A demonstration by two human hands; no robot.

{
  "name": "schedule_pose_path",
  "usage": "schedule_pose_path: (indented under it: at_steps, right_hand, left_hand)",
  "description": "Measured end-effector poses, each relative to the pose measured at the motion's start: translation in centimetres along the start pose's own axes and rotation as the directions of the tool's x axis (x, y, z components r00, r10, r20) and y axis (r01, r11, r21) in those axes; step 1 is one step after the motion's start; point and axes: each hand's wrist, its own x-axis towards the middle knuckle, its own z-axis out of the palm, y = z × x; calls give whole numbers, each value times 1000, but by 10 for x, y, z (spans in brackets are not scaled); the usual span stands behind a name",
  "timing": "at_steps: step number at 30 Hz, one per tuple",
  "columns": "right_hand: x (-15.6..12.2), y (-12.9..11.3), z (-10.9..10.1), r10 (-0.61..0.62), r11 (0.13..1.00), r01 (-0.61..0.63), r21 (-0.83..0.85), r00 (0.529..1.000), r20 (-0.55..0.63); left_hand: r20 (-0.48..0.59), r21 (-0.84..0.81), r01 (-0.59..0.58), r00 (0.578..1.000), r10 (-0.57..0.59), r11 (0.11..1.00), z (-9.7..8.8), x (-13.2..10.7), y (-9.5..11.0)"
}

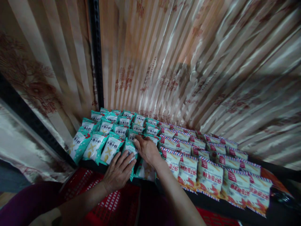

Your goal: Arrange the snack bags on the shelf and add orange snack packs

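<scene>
Rows of teal snack packets (107,131) stand on a dark shelf (277,213), with rows of red-and-white snack packets (209,175) to their right. My left hand (118,171) lies with fingers spread flat on the front of a teal packet (130,150) at the shelf's front edge. My right hand (147,149) curls over the top of the same row of teal packets, its fingertips pressing between them. What the right fingers grip, if anything, is hidden.
A striped, shiny patterned sheet (199,62) lines the wall behind and above the shelf. A black upright post (96,53) rises at the left. A red plastic crate (113,204) sits below my forearms, in front of the shelf.
</scene>
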Motion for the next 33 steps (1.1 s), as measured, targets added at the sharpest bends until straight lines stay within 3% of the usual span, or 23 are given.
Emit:
schedule_pose_path:
  at_steps: [4,7,10,13,18,24,30,33]
  right_hand:
    - [-3,1,-2,3,1000,-3,-19,1000,-5]
    - [-3,7,-8,83,995,-85,-57,996,-35]
    - [6,19,-14,162,985,-168,-44,981,-107]
    - [23,31,-11,164,986,-161,34,974,-158]
    - [52,40,-2,145,987,-144,74,989,-7]
    - [68,34,-4,188,980,-176,-89,972,140]
    - [73,30,-6,205,976,-189,-109,965,165]
    - [74,31,-5,182,982,-172,-73,970,159]
  left_hand:
    - [-4,-6,0,1000,0,1000,0,0,1]
    - [6,-9,7,1000,-7,1000,0,0,0]
    - [9,-18,7,1000,-7,1000,1,-1,0]
    - [10,-24,4,1000,-3,1000,2,-1,-1]
    - [20,-6,2,1000,-1,1000,3,-1,-1]
    - [17,-15,-4,1000,4,1000,3,-1,-3]
    - [-25,-76,1,1000,-3,997,-4,-3,1]
    - [-89,-134,-4,996,-8,991,-18,18,-6]
